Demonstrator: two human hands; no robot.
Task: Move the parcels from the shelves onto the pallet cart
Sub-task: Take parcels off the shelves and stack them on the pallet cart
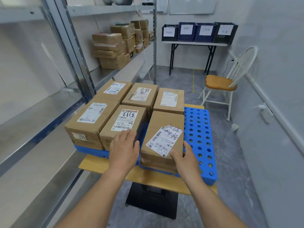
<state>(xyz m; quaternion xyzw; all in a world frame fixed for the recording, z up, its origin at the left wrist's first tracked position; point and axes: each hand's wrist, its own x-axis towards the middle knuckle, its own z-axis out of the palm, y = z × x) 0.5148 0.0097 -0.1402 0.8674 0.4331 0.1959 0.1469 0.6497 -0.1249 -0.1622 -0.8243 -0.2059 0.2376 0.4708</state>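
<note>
Several brown cardboard parcels with white labels sit in two rows on the blue perforated pallet (199, 137) of the cart. The nearest right parcel (164, 129) has a torn, scribbled label. My right hand (184, 159) grips its near right corner, thumb on top and fingers round the side. My left hand (124, 148) lies with straight fingers in the gap at that parcel's left side, touching the middle front parcel (125, 122). More parcels (115, 46) are stacked on the metal shelf (125, 69) at the back left.
The pallet rests on a wooden board (154, 178) over a black base. Metal shelving (49, 112) runs along the left. A white chair with a wooden seat (220, 83) stands at right. A folding table (194, 44) with labelled crates is against the far wall.
</note>
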